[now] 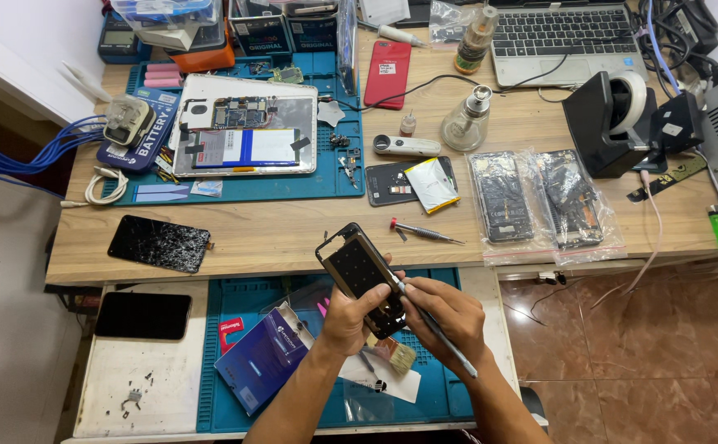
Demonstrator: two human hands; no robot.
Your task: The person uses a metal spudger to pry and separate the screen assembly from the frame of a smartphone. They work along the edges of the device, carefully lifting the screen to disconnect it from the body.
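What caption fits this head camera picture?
Left hand holds a phone frame; right hand works on it with a tool.

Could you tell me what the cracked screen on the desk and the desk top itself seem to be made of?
Cracked screen: glossy black glass, judging by its web of pale fracture lines. Desk top: light wood or wood-look laminate, matte, with visible grain streaks; which one cannot be told.

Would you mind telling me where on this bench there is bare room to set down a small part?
Bare wood lies between the cracked screen and the red-capped screwdriver, below the upper blue mat. The white tray below the black phone is mostly free. It is crowded around the laptop and the bagged phone frames.
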